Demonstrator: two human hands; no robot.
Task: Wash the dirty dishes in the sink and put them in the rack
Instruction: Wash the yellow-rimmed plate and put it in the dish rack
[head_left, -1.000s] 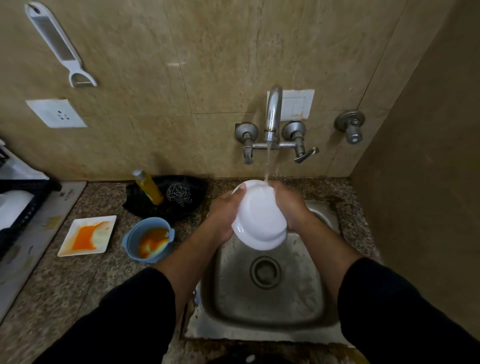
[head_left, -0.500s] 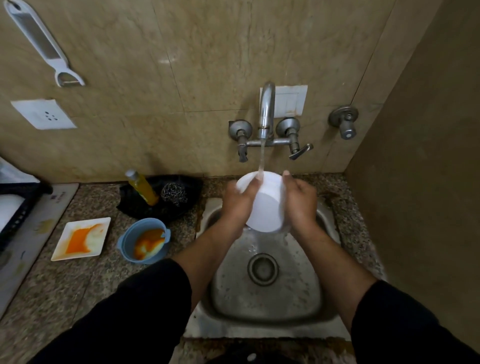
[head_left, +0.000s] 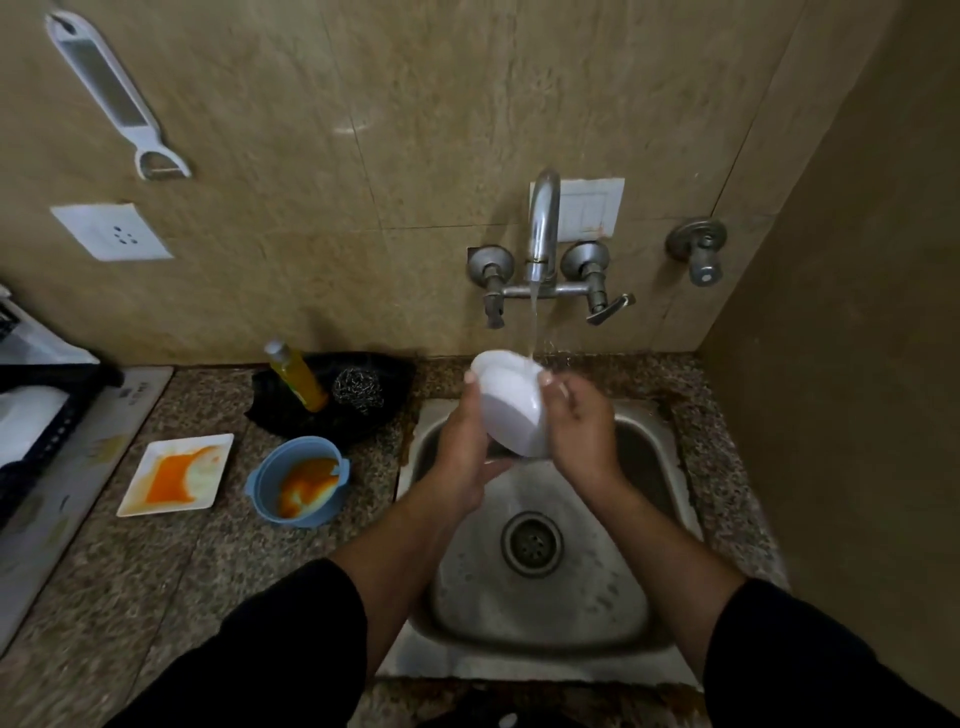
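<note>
A white bowl (head_left: 511, 410) is tilted on its side under the running tap (head_left: 543, 228), above the back of the steel sink (head_left: 540, 597). My left hand (head_left: 465, 447) grips the bowl from the left and below. My right hand (head_left: 576, 421) holds its right side, fingers against the rim where the water lands. On the counter to the left lie a white square plate (head_left: 176, 475) smeared orange and a blue bowl (head_left: 296, 480) with orange residue. The black dish rack (head_left: 36, 415) shows at the far left edge.
A yellow soap bottle (head_left: 298, 376) and a steel scrubber (head_left: 357, 389) sit in a black tray behind the blue bowl. A peeler (head_left: 117, 98) hangs on the tiled wall above a socket (head_left: 111, 231). A side wall stands close on the right.
The bowl has been turned in my hands from facing me flat to lying on its side, its rim now toward the tap. Both hands shifted their hold around it.
</note>
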